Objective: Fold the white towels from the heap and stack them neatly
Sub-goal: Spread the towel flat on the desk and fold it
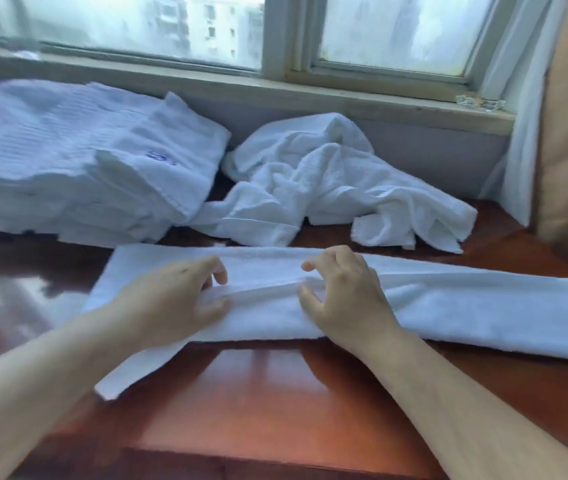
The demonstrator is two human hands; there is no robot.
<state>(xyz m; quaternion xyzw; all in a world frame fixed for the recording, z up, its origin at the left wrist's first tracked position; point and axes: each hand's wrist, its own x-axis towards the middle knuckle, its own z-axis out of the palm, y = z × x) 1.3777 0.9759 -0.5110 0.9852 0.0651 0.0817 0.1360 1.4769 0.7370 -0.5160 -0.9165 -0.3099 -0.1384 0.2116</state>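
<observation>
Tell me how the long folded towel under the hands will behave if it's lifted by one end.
Probably floppy: the folded towel lies limp with a loose corner trailing at its left, so it would likely sag and unfold. Likely light, since the crumpled heap of similar cloth holds soft creases. On the glossy table it may slide when pushed.

Nothing here can be read. The only mark is a small blue embroidered sign [161,158] on the top towel of the folded stack [50,174], at the far left of the counter [262,396]. It is too blurred to make out letters or numbers.
</observation>
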